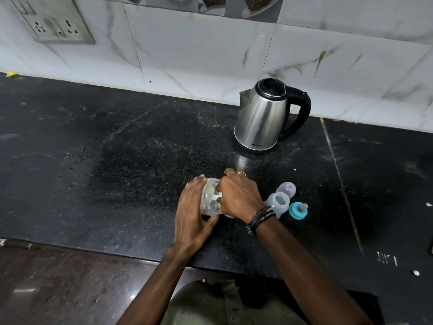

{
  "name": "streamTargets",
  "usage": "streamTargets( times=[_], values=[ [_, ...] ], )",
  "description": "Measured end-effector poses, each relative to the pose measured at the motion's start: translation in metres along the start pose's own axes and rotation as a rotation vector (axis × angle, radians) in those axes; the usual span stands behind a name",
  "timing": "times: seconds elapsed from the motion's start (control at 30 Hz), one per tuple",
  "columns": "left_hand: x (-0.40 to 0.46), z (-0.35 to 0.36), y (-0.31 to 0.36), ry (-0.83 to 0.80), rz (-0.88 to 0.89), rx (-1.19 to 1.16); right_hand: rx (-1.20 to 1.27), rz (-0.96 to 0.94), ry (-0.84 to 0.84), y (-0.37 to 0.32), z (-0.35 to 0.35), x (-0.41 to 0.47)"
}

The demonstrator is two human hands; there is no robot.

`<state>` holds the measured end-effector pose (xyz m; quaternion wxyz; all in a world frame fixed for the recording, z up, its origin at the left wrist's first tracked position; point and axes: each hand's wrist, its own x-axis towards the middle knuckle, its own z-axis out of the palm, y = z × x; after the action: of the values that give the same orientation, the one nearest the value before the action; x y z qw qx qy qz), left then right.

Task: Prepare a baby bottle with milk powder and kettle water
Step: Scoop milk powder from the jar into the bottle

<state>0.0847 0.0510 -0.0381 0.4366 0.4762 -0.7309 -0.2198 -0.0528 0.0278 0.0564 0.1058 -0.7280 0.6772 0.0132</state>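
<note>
A clear glass jar (209, 200) stands on the black counter (121, 165), with pale contents showing through its wall. My left hand (193, 213) wraps around its left side. My right hand (237, 195) covers the jar's top with curled fingers; what they hold there is mostly hidden. Just right of my wrist stands the open, translucent baby bottle (278, 202). Behind the bottle sits its clear cap (287, 189), and to its right lies the teal collar with the teat (298, 209). The steel kettle (264, 116) with a black handle stands farther back.
A tiled wall runs behind the counter, with a socket panel (54, 24) at the upper left. The counter's front edge crosses below my forearms. A few white specks lie on the counter at the far right.
</note>
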Motion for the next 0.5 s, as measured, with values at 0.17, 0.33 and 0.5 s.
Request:
streamTargets(
  times=[0.17,0.33,0.5],
  values=[
    [-0.001,0.006,0.000,0.026,0.080,0.001,0.021,0.009,0.038,0.005,0.001,-0.004],
    [-0.001,0.010,0.001,0.039,0.123,0.010,0.058,0.021,0.053,0.008,0.002,-0.007],
    [-0.003,0.012,0.001,0.043,0.159,0.053,0.123,0.064,0.046,0.010,0.004,-0.009]
  ],
)
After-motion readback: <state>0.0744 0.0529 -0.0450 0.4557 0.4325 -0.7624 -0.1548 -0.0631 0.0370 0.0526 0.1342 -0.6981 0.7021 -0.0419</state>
